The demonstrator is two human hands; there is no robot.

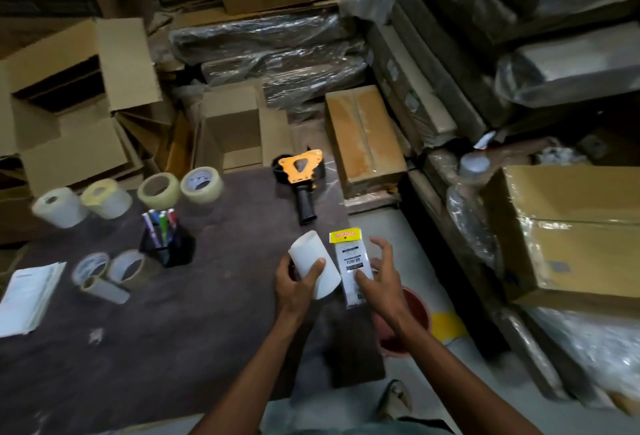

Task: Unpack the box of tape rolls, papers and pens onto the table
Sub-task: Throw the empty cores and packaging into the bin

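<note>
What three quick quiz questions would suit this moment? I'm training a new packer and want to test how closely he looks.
1. True or false: the left hand grips the white roll.
2. Which holds the pens? A) black holder B) cardboard box C) red bowl
3. Fill in: the right hand touches the ____ lying at the table edge.

Key: 1 true; 2 A; 3 white packet.
</note>
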